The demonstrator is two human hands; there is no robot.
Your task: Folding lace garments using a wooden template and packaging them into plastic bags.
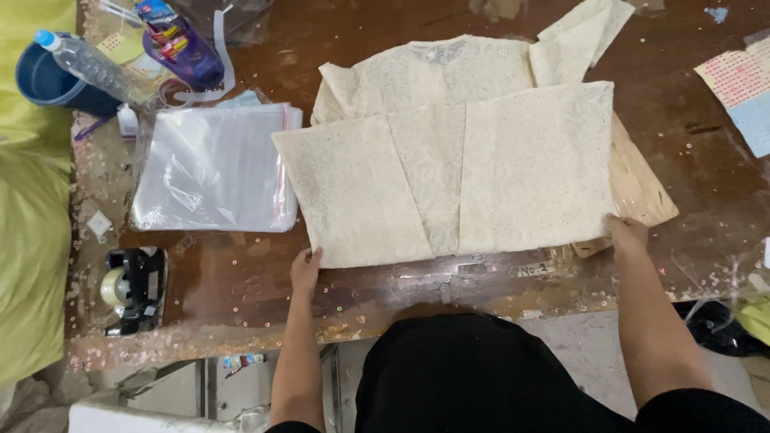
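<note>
Both hands pinching the near corners of the folded cream lace garment [449, 172], left hand [305, 269] and right hand [626, 234] (long axis running left-right between them), clear plastic bag stack [212, 168] just beside

clear plastic bags [212, 168] stacked left; purple snack packet [178, 42] top left; pink-blue printed sheet [742, 88] right

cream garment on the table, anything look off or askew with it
Somewhat. The cream garment is folded unevenly: its panels overlap at a slant, and a sleeve sticks out at top right. The left hand and right hand grip its lower corners. No damage visible.
</note>
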